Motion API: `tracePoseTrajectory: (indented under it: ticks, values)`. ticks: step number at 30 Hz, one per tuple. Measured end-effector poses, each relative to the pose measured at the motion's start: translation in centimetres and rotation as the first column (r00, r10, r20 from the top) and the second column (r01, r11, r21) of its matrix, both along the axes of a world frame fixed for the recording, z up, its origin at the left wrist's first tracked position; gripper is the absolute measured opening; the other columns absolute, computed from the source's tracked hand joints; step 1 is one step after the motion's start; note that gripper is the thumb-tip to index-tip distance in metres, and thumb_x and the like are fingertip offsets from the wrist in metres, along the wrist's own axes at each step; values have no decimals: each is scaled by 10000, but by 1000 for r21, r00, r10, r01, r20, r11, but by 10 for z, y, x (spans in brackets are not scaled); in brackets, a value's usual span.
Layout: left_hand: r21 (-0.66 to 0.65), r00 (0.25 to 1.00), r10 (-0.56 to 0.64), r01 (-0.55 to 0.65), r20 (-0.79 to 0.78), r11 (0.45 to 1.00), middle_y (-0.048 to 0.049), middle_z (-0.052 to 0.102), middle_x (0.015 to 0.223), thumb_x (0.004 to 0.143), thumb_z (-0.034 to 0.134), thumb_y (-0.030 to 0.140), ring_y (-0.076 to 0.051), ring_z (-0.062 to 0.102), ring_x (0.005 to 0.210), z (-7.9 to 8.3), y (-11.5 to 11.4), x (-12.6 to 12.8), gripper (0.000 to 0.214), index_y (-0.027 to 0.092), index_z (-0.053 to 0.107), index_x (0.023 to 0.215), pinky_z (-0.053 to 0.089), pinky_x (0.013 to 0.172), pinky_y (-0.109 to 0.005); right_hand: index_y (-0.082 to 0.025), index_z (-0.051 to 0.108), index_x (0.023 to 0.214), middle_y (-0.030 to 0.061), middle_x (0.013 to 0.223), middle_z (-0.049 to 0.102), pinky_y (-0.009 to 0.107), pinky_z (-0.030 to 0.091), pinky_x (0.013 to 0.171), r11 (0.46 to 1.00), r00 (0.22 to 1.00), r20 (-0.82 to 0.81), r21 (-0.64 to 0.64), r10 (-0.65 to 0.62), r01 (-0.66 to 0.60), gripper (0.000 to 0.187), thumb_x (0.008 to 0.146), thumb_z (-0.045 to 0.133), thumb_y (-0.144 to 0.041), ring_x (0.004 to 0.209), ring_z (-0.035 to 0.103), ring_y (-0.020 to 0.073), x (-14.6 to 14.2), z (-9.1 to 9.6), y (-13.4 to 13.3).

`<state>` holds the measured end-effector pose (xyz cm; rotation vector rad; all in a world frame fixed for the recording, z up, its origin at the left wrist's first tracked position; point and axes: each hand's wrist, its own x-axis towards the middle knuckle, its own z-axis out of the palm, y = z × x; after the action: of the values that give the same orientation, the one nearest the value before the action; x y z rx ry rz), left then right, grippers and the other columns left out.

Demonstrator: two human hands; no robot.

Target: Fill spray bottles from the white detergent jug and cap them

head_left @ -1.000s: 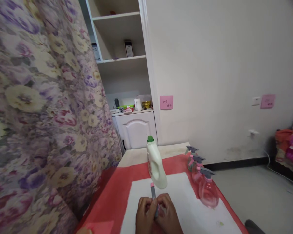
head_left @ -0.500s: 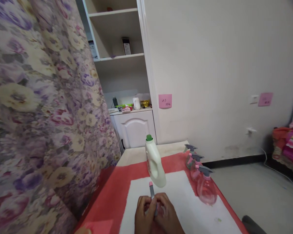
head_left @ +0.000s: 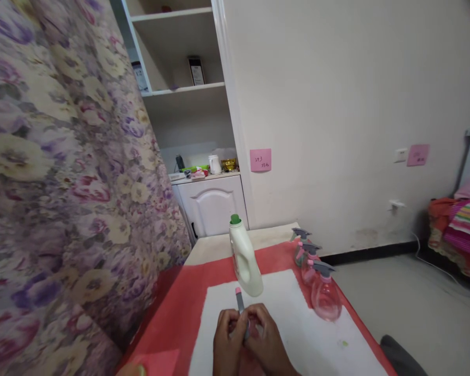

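Delta over the last second: mostly head motion; the whole scene slides left and a bit up in frame, but the layout on the table is unchanged; both hands sit slightly higher in view, same clasp; the pink tip points up and away as before. Judgement: no real progress on the piece in hand, still mid-manipulation, nothing released or set down.

Hands: left hand (head_left: 227,344) and right hand (head_left: 267,342) are pressed together at the bottom centre, fingers curled closed around a sprayer head (head_left: 239,302), grey with a pink nozzle; only its top sticks out between them; what is under it is hidden by the fingers, so I cannot tell whether a bottle is attached. The piece is held just above the white mat (head_left: 297,324), near the person's edge of it.

Around it: white jug (head_left: 246,266) with a green cap stands upright just beyond the hands, at the far edge of the mat; three pink spray bottles (head_left: 326,297) stand in a row on the right, along the mat's edge, apart from the hands; red cloth (head_left: 180,318) lies under the mat; floral curtain (head_left: 62,183) fills the left; white cabinet (head_left: 211,206) and pink sticky note (head_left: 260,160) at the back wall.
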<state>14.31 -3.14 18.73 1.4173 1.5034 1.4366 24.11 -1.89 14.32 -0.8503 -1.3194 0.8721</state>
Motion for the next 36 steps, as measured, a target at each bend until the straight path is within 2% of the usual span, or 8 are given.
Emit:
tracePoseTrajectory:
  ticks: [3, 6, 10, 13, 17, 20, 27, 36]
  values:
    - [-10, 1000, -16, 16, 14, 1000, 3, 594, 669, 658, 655, 690, -204, 580, 672, 4, -2, 1, 481, 217, 574, 671, 461, 621, -292, -206, 660, 903, 40, 912, 659, 331, 501, 815, 996, 996, 26, 20, 84, -85, 108, 816, 595, -201, 884, 628, 217, 7, 1, -2]
    - [-21, 999, -37, 38, 26, 999, 3, 592, 665, 666, 654, 683, -197, 570, 657, 5, -2, 1, 477, 211, 579, 660, 457, 610, -288, -205, 641, 824, 13, 824, 635, 317, 503, 773, 994, 994, -2, -14, 109, -109, 44, 794, 630, -236, 822, 620, 207, 7, 1, 0]
    - [-23, 999, -40, 40, 16, 999, 10, 580, 658, 682, 658, 661, -194, 561, 656, 2, 0, -1, 461, 206, 586, 665, 447, 598, -283, -211, 593, 782, -16, 760, 585, 292, 490, 681, 999, 999, -41, -37, 15, -17, 86, 724, 657, -216, 730, 591, 191, 1, 1, 2]
    - [-17, 999, -36, 37, 10, 999, 7, 594, 676, 696, 655, 647, -193, 565, 663, -3, 3, -3, 447, 205, 593, 679, 444, 607, -283, -209, 597, 785, -3, 808, 588, 304, 490, 711, 998, 999, -10, -43, -48, 47, 149, 666, 672, -160, 764, 593, 201, 0, 1, 2]
    - [-23, 998, -55, 56, 23, 998, 4, 607, 695, 718, 651, 621, -197, 574, 684, -6, 5, -5, 420, 204, 607, 706, 450, 625, -285, -211, 667, 925, 39, 939, 653, 338, 493, 825, 994, 994, 8, -8, 105, -105, 199, 735, 633, -164, 906, 629, 228, 8, 4, 0]
    - [-31, 996, -76, 78, 52, 996, 2, 620, 705, 706, 674, 604, -201, 582, 681, -2, 2, -4, 406, 203, 615, 719, 455, 621, -286, -209, 683, 904, 40, 913, 670, 349, 491, 828, 989, 989, -7, 3, 148, -148, 143, 777, 619, -221, 901, 636, 235, 12, 5, 0]
    - [-30, 995, -74, 76, 60, 997, 7, 620, 698, 736, 665, 568, -205, 587, 694, 10, -5, 2, 364, 210, 605, 715, 456, 633, -282, -201, 616, 788, -4, 780, 625, 305, 483, 705, 997, 999, -31, -71, 26, -28, 112, 704, 683, -233, 759, 610, 207, 5, 0, 3]
    - [-31, 996, -83, 84, 37, 996, 0, 626, 713, 753, 650, 559, -209, 596, 710, 5, -5, 1, 357, 207, 600, 726, 467, 670, -295, -201, 616, 794, 4, 784, 626, 319, 483, 714, 995, 999, -8, -89, -42, 42, 95, 709, 660, -198, 761, 607, 211, -1, -8, 4]
